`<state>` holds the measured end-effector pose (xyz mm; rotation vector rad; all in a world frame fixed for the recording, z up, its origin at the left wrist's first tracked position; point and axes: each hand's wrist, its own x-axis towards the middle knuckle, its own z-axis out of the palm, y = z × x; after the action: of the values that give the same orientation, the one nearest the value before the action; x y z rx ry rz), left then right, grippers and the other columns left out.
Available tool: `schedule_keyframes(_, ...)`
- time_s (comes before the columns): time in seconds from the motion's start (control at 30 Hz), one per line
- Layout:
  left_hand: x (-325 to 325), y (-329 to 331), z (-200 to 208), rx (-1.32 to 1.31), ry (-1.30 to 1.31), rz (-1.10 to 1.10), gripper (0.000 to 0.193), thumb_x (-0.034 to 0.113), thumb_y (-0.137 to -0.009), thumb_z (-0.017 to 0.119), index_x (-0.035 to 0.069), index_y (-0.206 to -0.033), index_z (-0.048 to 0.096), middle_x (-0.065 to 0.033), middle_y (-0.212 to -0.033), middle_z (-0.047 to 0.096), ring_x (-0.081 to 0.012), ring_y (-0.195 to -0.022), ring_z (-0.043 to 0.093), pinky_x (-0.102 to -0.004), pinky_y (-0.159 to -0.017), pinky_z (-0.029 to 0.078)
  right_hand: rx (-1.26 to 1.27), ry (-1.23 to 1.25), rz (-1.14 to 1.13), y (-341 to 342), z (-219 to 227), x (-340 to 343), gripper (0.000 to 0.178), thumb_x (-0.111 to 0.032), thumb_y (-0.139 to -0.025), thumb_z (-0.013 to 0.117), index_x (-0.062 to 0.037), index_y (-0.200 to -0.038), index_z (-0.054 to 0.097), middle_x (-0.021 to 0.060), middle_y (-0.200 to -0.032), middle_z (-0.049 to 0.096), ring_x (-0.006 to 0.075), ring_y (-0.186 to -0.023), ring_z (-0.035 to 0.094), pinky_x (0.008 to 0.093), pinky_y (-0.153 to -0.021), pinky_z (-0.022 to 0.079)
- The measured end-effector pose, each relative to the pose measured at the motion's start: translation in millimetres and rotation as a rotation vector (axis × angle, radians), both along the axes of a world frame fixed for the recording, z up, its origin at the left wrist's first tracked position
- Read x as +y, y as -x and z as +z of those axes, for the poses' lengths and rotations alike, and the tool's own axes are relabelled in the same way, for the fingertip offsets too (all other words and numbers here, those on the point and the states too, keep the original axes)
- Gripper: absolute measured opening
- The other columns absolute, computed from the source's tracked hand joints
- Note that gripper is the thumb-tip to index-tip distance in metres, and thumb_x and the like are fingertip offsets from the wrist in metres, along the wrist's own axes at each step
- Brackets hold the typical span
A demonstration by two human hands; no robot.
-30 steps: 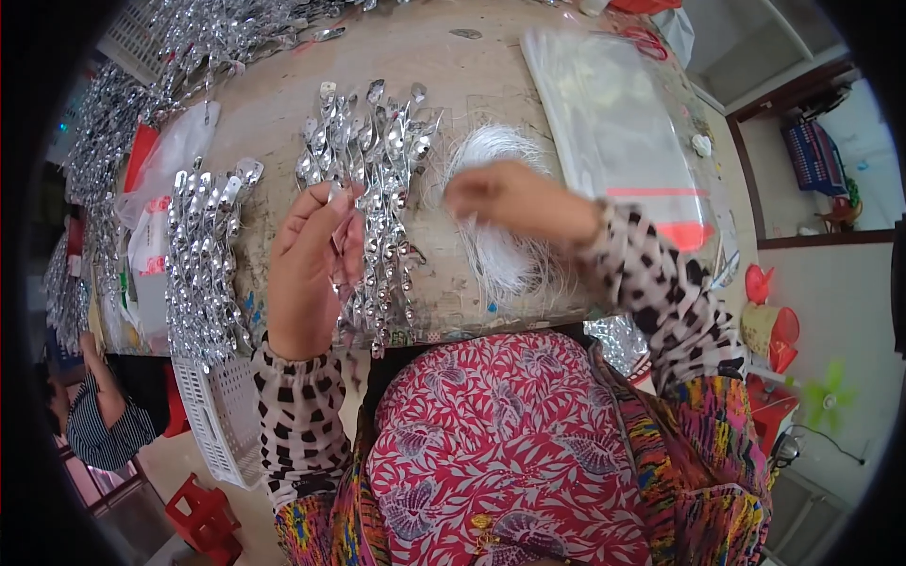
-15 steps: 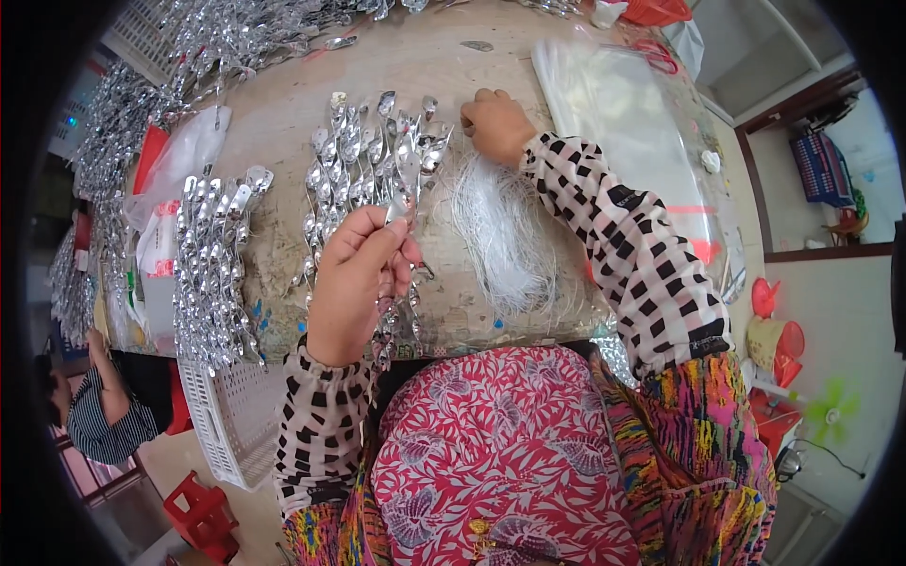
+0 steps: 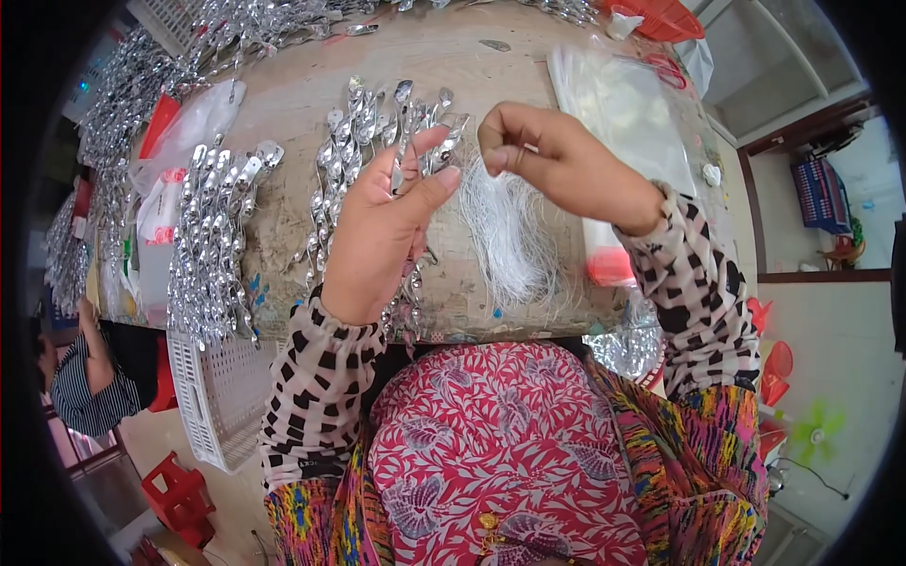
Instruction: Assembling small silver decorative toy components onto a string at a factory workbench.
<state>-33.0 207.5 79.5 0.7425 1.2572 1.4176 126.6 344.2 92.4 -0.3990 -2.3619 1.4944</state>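
My left hand (image 3: 377, 231) grips a shiny silver twisted strand (image 3: 403, 113) between thumb and fingers, its top end standing up past them. Under and beside this hand lies a row of similar silver strands (image 3: 338, 156) on the table. To the right, my right hand (image 3: 566, 165) is raised with thumb and fingertips pinched together; whatever they hold, if anything, is too fine to make out. Below it a bundle of thin white strings (image 3: 510, 250) lies spread on the wooden table (image 3: 453, 66).
Clear plastic bags (image 3: 623, 113) lie at the right, near red-handled scissors (image 3: 667, 71). Another silver bunch (image 3: 212, 236) hangs over the left edge above a white crate (image 3: 212, 406). More silver strands (image 3: 142, 75) heap at the far left. A co-worker (image 3: 90, 377) sits at the left.
My right hand has lifted off the strings' far end and come nearer, its fingers pinched. My left thumb and forefinger have spread further around the silver strand.
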Motion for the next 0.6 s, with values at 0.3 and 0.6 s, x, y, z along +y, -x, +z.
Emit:
schedule_keyframes(0.3, -15, -8, 4, 0.048, 0.104, 0.053, 0.022, 0.017, -0.087, 0.067, 0.002, -0.101, 0.061, 0.0083, -0.063, 0.047, -0.0014, -0.047, 0.037, -0.0181, -0.044, 0.03, -0.039, 0.015, 0.004, -13, 6, -29, 0.006, -0.003, -0.091, 0.054, -0.0017, -0.088, 0.049, -0.0005, -0.079, 0.049, 0.0078, -0.075, 0.044, 0.0224, -0.07, 0.039)
schedule_keyframes(0.6, -19, -9, 6, 0.087, 0.102, -0.026, 0.02, 0.017, -0.086, 0.067, 0.002, -0.099, 0.063, 0.0088, -0.062, 0.045, -0.0009, -0.05, 0.037, -0.0177, -0.046, 0.028, -0.004, 0.078, 0.012, -19, 5, -32, 0.005, -0.003, -0.092, 0.053, -0.0017, -0.089, 0.049, -0.0006, -0.08, 0.049, 0.0076, -0.076, 0.045, 0.0226, -0.07, 0.04)
